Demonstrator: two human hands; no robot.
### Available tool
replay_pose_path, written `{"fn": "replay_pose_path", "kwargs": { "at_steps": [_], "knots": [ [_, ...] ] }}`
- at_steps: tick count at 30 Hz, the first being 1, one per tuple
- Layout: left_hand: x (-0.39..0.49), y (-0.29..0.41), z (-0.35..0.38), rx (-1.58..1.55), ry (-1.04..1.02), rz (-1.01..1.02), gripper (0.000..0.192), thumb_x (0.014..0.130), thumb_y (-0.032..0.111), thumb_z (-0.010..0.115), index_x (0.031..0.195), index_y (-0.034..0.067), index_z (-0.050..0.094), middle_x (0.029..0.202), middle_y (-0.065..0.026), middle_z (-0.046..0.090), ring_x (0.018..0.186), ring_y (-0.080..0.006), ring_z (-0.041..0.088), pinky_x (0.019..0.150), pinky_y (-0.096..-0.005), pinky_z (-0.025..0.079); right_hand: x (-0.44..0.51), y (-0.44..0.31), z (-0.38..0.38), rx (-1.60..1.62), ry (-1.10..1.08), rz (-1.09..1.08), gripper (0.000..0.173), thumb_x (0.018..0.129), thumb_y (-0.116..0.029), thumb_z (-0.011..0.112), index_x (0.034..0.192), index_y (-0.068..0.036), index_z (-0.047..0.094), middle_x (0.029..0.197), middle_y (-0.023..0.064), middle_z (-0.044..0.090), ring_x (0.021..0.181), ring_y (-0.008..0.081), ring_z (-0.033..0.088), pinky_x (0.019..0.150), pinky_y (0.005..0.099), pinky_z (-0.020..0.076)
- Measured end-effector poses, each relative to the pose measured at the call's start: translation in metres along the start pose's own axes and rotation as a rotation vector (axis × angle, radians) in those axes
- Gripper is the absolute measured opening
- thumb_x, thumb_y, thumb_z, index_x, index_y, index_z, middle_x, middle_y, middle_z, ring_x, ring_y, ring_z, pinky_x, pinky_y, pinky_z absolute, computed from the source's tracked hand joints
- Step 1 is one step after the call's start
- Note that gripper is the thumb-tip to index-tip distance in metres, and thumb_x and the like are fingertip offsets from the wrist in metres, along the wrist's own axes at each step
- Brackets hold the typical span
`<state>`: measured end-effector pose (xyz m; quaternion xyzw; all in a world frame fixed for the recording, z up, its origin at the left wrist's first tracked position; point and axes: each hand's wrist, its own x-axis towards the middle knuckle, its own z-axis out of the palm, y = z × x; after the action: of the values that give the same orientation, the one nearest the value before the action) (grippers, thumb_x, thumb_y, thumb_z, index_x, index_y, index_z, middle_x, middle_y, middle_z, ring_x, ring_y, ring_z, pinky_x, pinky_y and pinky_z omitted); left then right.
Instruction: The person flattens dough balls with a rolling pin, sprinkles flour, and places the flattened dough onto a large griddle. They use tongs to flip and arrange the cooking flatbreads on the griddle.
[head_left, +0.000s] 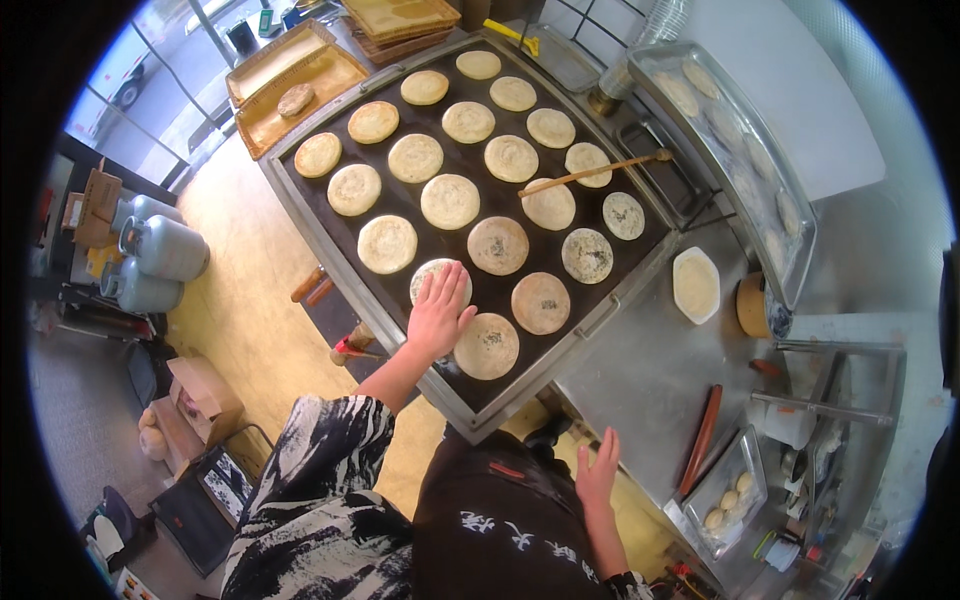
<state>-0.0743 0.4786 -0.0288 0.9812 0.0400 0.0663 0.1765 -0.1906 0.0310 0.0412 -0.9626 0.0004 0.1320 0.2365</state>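
Note:
My left hand (439, 315) lies flat, palm down, over a pale round flatbread (421, 279) on the dark griddle (337, 240). Its fingers cover much of that bread, and the thumb reaches the edge of a browner flatbread (486, 351). Several more discs lie in rows across the plate. Dark specks mark some nearer ones, such as a flatbread (587, 256) at the right. A thin wooden stick (592, 175) rests across one bread and over the griddle's rim. Empty and with fingers extended, my right hand (598, 469) hangs beside the steel worktop (630, 397).
The worktop holds a white dish of pale powder (696, 285), a rolling pin (702, 439) and a tray (697, 517) with dough pieces. A long metal tray (799, 247) stands right of the griddle. Wicker trays (300, 67) sit beyond it. Gas cylinders (169, 247) are at left.

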Motion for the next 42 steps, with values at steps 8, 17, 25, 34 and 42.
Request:
{"fn": "replay_pose_path", "kwargs": {
  "at_steps": [8,17,25,34,42],
  "knots": [
    [0.011,-0.006,-0.009,0.058,0.079,0.004,0.071,0.107,0.036,0.063,0.166,0.001,0.044,0.175,-0.0165,0.042,0.164,-0.0301,0.036,0.135,-0.0493,0.027,-0.003,-0.003,0.000,0.049,0.011,0.005,0.077,0.107,-0.031,0.066,0.166,0.007,0.035,0.169,0.0343,0.037,0.157,0.0502,0.037,0.131,0.0545,0.0308],
    [0.005,0.003,-0.018,-0.008,0.087,-0.067,0.073,0.107,0.036,0.064,0.167,0.001,0.041,0.176,-0.0186,0.038,0.165,-0.0344,0.032,0.136,-0.0522,0.024,0.019,-0.041,0.000,0.177,-0.013,-0.042,0.072,0.108,-0.030,0.066,0.164,0.008,0.040,0.165,0.0323,0.043,0.155,0.0472,0.041,0.129,0.0499,0.0334],
    [-0.079,0.022,-0.072,-0.224,0.191,-0.203,0.063,0.102,0.016,0.073,0.159,0.002,0.052,0.168,-0.0237,0.046,0.159,-0.0470,0.038,0.131,-0.0567,0.030,0.193,-0.170,0.061,0.846,-0.290,-0.164,0.073,0.110,-0.027,0.070,0.168,0.002,0.036,0.163,0.0250,0.051,0.144,0.0327,0.059,0.117,0.0419,0.0493],
    [-0.324,0.035,-0.122,-0.093,0.131,-0.764,0.056,0.101,0.015,0.074,0.153,-0.001,0.058,0.154,-0.0257,0.057,0.148,-0.0462,0.050,0.124,-0.0525,0.041,0.408,-0.296,0.052,1.699,-0.256,0.549,0.080,0.103,-0.051,0.073,0.164,-0.010,0.042,0.167,0.0264,0.041,0.150,0.0445,0.048,0.121,0.0653,0.0415],
    [-0.615,0.083,-0.071,-0.379,-0.415,-1.645,0.057,0.095,0.043,0.075,0.132,-0.001,0.075,0.127,-0.0258,0.075,0.118,-0.0387,0.070,0.107,-0.0491,0.053,0.210,-0.301,0.101,1.274,-0.172,-0.165,0.032,0.108,-0.013,0.064,0.138,-0.003,0.061,0.118,0.0074,0.067,0.099,0.0161,0.063,0.090,0.0324,0.0542]
  ]
}}
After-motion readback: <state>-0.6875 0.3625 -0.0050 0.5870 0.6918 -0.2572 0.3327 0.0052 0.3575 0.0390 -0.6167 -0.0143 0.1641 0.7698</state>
